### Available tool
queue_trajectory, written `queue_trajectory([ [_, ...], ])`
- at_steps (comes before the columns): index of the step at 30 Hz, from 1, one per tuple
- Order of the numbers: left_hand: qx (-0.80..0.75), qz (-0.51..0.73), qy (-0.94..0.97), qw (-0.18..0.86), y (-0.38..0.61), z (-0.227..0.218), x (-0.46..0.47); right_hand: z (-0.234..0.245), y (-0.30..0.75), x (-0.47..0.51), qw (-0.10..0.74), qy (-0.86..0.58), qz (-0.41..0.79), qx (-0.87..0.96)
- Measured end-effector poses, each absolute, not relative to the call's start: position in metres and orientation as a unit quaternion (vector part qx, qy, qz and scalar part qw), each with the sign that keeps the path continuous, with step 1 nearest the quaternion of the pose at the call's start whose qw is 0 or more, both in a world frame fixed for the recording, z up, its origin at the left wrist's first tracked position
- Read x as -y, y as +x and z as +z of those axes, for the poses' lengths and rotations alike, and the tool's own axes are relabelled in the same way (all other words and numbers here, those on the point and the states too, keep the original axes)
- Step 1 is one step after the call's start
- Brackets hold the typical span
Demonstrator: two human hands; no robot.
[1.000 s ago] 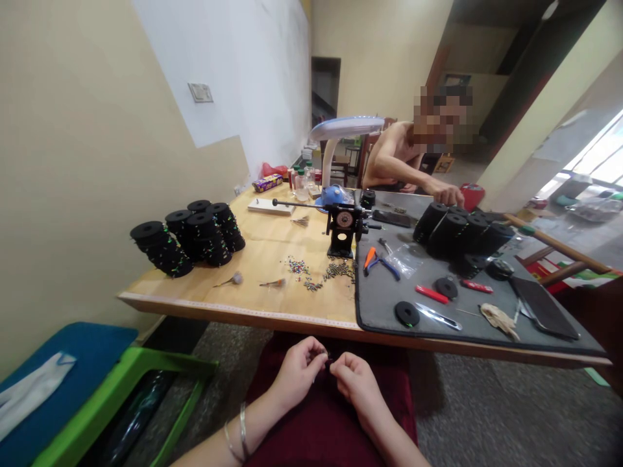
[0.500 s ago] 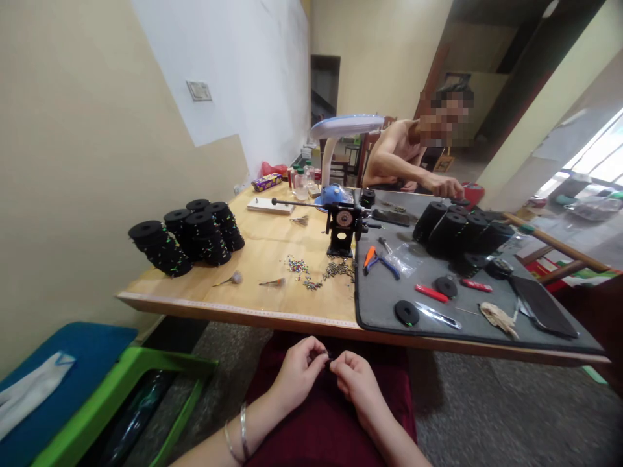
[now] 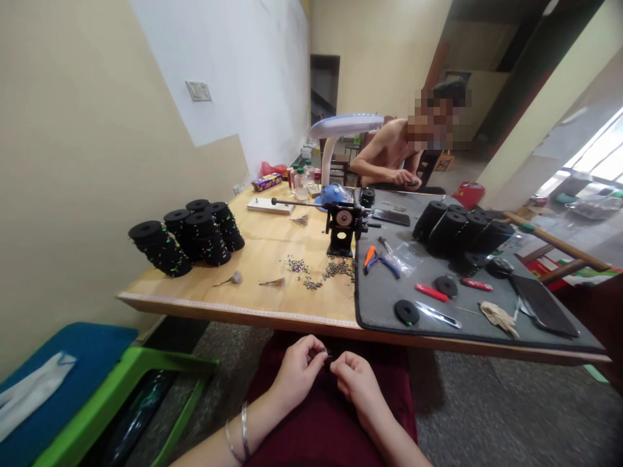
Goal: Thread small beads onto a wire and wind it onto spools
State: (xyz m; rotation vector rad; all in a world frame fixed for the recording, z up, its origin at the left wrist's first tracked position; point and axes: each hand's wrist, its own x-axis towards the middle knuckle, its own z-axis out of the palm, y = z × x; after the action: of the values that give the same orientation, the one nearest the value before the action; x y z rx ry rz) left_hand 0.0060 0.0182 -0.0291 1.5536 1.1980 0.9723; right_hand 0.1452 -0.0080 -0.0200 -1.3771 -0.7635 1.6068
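Note:
My left hand (image 3: 296, 371) and my right hand (image 3: 356, 383) meet over my dark red lap (image 3: 321, 421), just below the table's front edge. Both pinch a tiny dark thing (image 3: 328, 356) between the fingertips; it is too small to name. Two thin bangles sit on my left wrist (image 3: 237, 440). Straight ahead on the wooden table (image 3: 272, 256) lie scattered small beads (image 3: 311, 269) and a black hand-crank winder (image 3: 342, 227).
Stacks of black spools stand at the table's left (image 3: 187, 237) and on the grey mat (image 3: 389, 301) at the right (image 3: 457, 230). Pliers (image 3: 377, 259), red tools and a black disc (image 3: 407, 313) lie on the mat. A person (image 3: 399, 159) sits at the far end. A green stool (image 3: 126, 395) stands at my left.
My hands have stayed nearly still on my lap. The person at the far end has pulled an arm back from the right spool stacks and now has both hands together.

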Motion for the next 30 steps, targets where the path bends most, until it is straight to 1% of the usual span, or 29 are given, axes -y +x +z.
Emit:
queue_trajectory([
  [7,-0.491,0.389,0.643,0.441,0.007,-0.029,-0.018,-0.021,0.145,0.008,0.430,-0.550,0.647,0.307],
  [22,-0.482,0.399,0.643,0.442,0.007,-0.022,-0.017,-0.023,0.147,0.006,0.433,-0.547,0.651,0.299],
  [30,-0.468,0.379,0.672,0.431,0.008,-0.021,-0.016,-0.031,0.147,0.005,0.442,-0.552,0.621,0.338],
])
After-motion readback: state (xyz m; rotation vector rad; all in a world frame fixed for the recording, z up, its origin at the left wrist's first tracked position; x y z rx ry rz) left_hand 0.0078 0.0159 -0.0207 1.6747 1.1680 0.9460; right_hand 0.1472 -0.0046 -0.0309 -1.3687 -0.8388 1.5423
